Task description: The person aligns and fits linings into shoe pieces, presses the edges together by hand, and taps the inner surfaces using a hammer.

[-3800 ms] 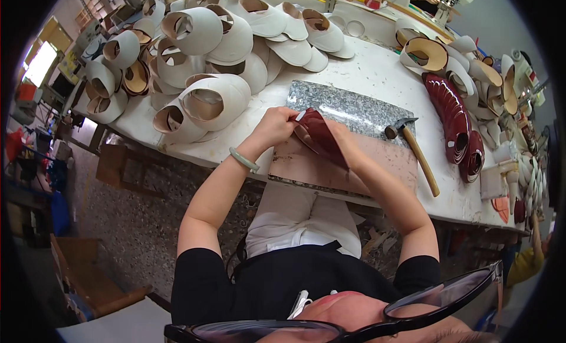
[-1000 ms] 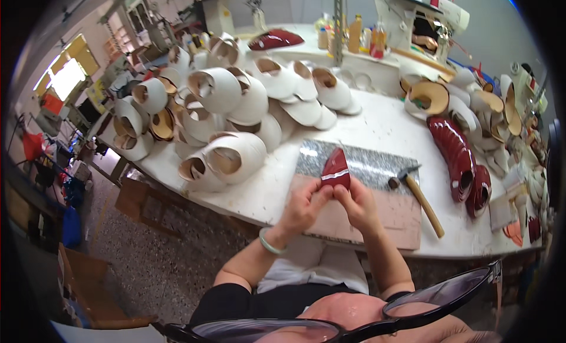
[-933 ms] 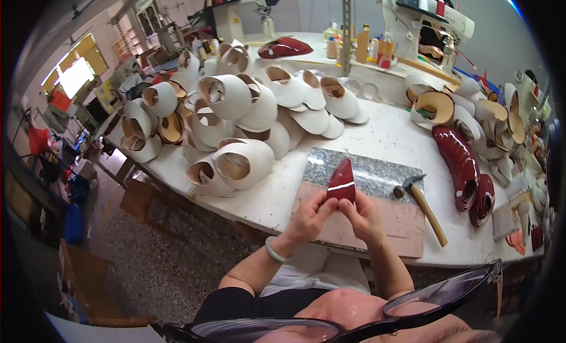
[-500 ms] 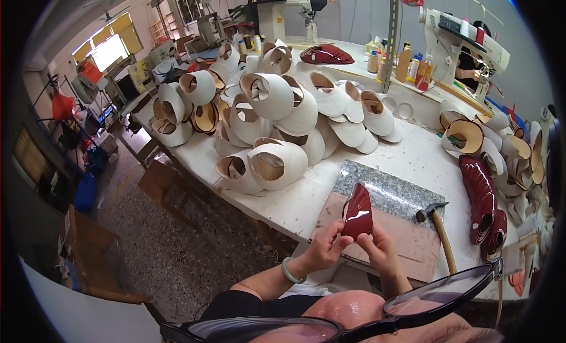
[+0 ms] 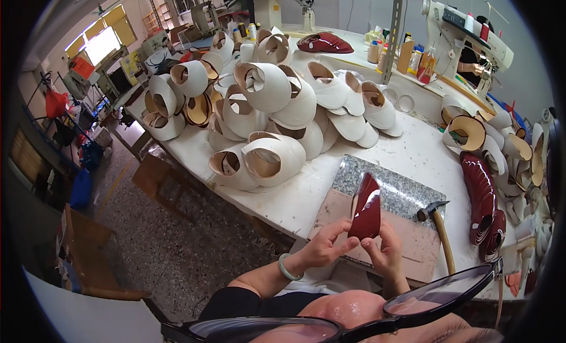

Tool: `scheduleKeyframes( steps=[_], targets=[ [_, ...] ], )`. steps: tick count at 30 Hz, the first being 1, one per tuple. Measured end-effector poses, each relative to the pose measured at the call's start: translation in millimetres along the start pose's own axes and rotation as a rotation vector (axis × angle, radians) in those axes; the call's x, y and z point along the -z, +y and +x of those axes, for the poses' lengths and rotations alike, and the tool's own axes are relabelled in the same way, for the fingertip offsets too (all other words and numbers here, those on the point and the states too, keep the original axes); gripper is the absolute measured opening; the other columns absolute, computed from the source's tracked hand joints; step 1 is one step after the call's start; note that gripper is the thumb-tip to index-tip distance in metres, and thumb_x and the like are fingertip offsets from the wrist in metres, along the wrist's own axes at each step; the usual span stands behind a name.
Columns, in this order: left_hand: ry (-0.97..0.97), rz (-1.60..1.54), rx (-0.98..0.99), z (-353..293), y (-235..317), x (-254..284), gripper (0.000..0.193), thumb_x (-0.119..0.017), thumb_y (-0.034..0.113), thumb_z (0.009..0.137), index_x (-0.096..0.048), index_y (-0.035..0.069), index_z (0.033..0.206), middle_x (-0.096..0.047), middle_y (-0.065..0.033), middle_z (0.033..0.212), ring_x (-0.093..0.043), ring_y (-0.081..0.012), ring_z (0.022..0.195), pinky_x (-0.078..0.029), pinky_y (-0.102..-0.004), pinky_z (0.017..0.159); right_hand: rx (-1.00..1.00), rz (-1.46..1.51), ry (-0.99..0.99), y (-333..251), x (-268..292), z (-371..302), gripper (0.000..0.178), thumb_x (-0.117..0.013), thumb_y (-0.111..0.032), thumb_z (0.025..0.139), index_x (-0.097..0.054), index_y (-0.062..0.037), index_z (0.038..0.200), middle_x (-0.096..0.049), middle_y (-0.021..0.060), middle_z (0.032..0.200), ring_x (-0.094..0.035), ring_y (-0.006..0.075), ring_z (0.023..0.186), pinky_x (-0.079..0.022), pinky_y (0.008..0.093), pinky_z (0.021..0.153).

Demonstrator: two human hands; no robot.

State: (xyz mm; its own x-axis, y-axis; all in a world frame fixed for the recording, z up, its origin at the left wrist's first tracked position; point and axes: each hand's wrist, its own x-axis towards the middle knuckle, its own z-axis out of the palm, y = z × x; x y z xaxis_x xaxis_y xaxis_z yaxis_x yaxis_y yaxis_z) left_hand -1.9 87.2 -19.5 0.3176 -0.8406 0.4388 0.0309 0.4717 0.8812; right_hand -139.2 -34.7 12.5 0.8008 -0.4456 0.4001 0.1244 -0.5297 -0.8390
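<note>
A glossy dark red shoe upper (image 5: 368,208) stands upright, its pointed end upward, between my two hands. My left hand (image 5: 325,244), with a pale bangle on the wrist, pinches its lower left edge. Fingers of my right hand (image 5: 387,253) hold its lower right edge, with the thumb close to the bottom. Beneath and beyond it lie a pinkish board (image 5: 413,240) and a grey speckled stone slab (image 5: 407,188). A hammer (image 5: 441,231) with a wooden handle rests across their right edge.
White shoe uppers (image 5: 268,157) are heaped across the table's left and middle. Nested red uppers (image 5: 479,189) and more pale ones (image 5: 466,133) lie on the right. Sewing machines (image 5: 451,33) stand behind, where another person's hand shows. A wooden stool (image 5: 159,181) is at the left.
The red upper has risen slightly and turned in my hands, moving a little to the right. My right fingers have opened somewhat more along its edge. The view has shifted slightly.
</note>
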Motion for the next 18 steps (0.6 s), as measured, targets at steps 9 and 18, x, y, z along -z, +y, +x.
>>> scheduleKeyframes(
  steps=[9, 18],
  targets=[
    [0.094, 0.164, 0.039, -9, -9, -11, 0.021, -0.062, 0.016, 0.094, -0.059, 0.001, 0.109, -0.061, -0.0071, 0.099, -0.057, -0.0157, 0.09, -0.045, -0.028, 0.082, -0.409, 0.613, 0.073, 6, -18, -20, 0.018, -0.06, -0.014, 0.093, -0.063, -0.0004, 0.105, -0.062, 0.0047, 0.099, -0.055, 0.0136, 0.09, -0.043, 0.0289, 0.082],
    [0.233, -0.116, 0.17, 24, 6, -18, 0.024, -0.057, 0.018, 0.097, -0.054, 0.001, 0.114, -0.061, -0.0004, 0.101, -0.053, -0.007, 0.092, -0.044, -0.0225, 0.084, -0.382, 0.467, 0.052, -8, 3, 21, 0.018, -0.063, -0.013, 0.091, -0.065, 0.0003, 0.104, -0.065, 0.0008, 0.096, -0.054, 0.0075, 0.091, -0.044, 0.0251, 0.083]
  ],
)
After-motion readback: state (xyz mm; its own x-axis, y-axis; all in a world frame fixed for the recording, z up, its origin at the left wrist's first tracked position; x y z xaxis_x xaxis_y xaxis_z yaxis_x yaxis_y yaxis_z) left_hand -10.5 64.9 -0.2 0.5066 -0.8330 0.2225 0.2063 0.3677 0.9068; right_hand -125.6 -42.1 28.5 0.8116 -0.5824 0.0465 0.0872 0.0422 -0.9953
